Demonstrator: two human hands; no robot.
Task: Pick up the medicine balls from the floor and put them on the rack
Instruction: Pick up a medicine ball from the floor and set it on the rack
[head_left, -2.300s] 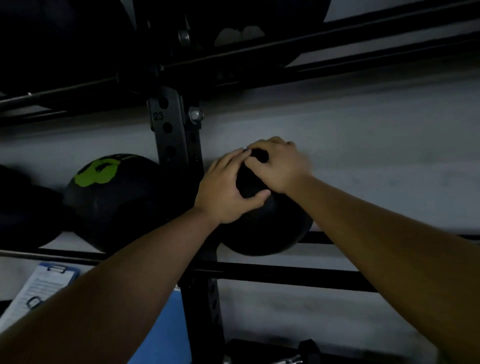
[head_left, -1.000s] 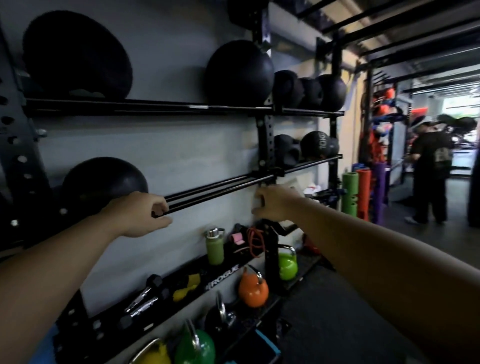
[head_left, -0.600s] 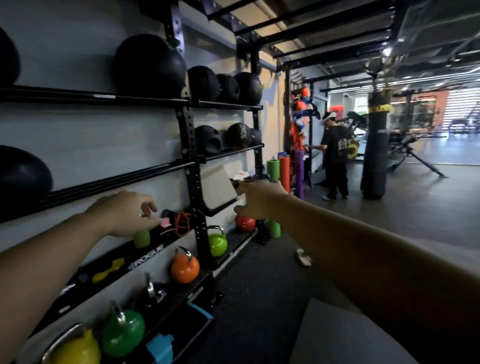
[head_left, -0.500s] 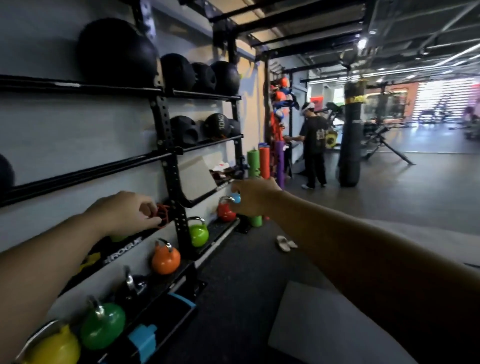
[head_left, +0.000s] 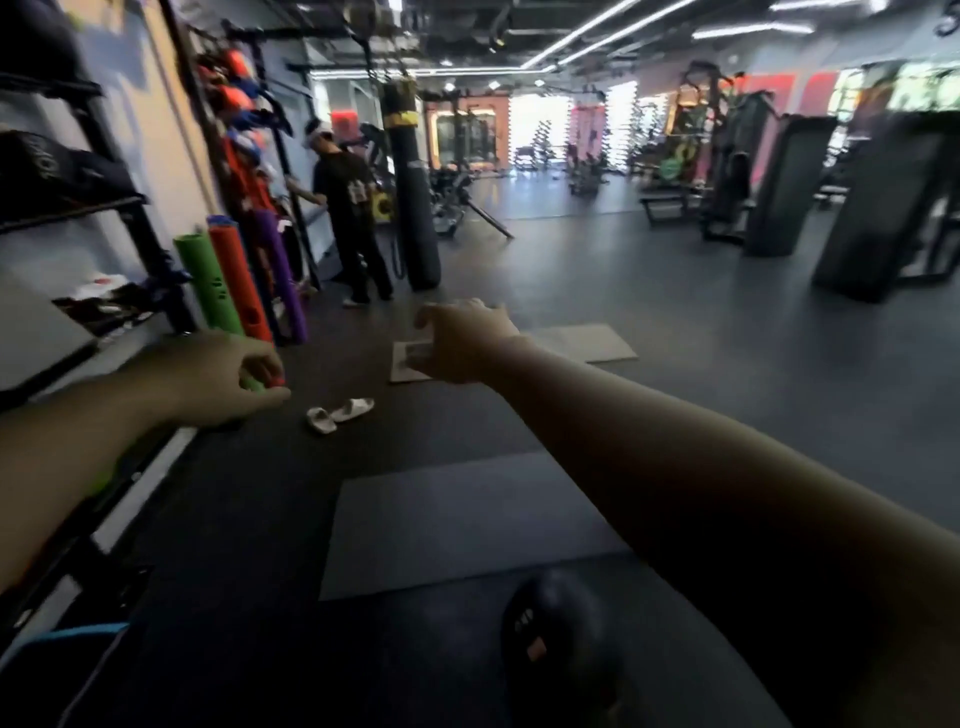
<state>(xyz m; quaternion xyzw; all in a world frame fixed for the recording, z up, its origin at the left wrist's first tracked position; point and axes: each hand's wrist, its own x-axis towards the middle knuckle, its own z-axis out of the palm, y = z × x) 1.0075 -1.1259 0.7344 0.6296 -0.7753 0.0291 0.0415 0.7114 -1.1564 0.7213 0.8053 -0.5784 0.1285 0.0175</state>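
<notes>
A dark medicine ball (head_left: 563, 639) lies on the floor at the bottom of the view, partly under my right forearm. The black wall rack (head_left: 111, 208) runs along the left edge, with a dark ball (head_left: 49, 166) resting on its shelf. My left hand (head_left: 218, 376) hangs in the air near the rack with fingers loosely curled and nothing in it. My right hand (head_left: 460, 340) is stretched forward over the floor, fingers relaxed and empty. Both hands are well above and away from the floor ball.
Green, orange and purple foam rollers (head_left: 236, 286) stand by the rack. White slippers (head_left: 340, 413) and grey mats (head_left: 457, 525) lie on the floor. A person (head_left: 348, 213) stands beside a hanging punch bag (head_left: 410, 187). Gym machines fill the far right.
My hands left the ball set on the rack. My view swung right from the rack to the open gym floor, and a ball on the floor came into sight.
</notes>
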